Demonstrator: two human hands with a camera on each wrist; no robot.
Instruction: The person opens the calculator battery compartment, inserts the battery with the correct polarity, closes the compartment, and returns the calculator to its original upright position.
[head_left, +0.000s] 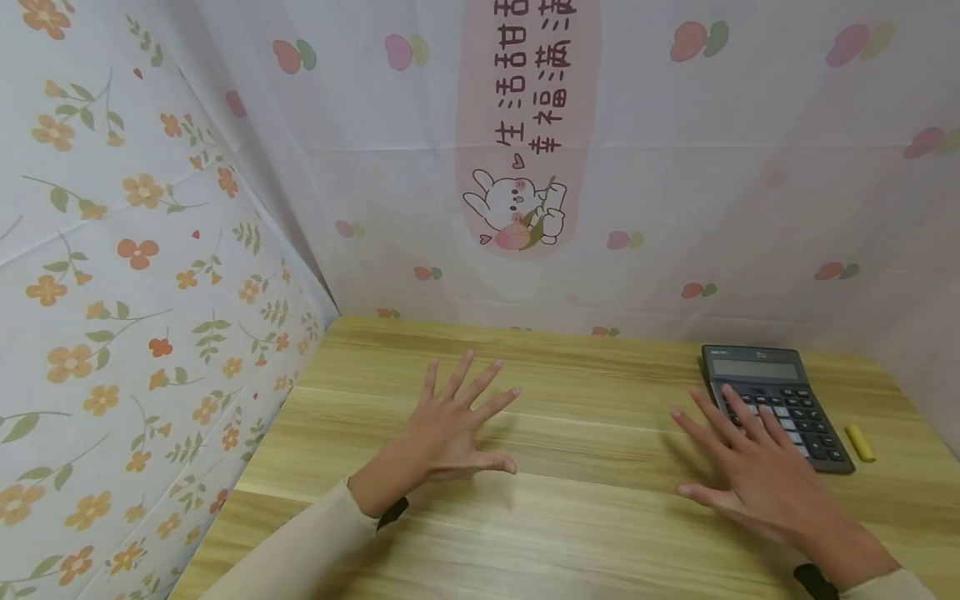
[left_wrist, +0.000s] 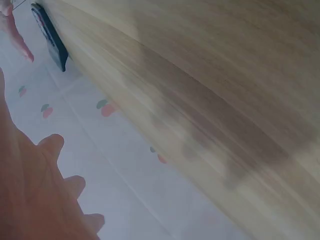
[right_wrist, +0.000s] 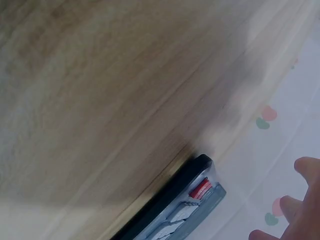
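My left hand hovers over the left half of the wooden table, fingers spread and nothing held; the left wrist view shows its palm and fingertips. My right hand, likewise spread and holding nothing, is above the near left part of a dark grey calculator, overlapping some of its keys in the head view. In the right wrist view the calculator shows its edge, pale keys and one red key, with the right fingers at the lower right.
A short yellow stick lies right of the calculator. The wood-grain table meets a white curtain with fruit and a rabbit print at the back. A floral curtain hangs along the left.
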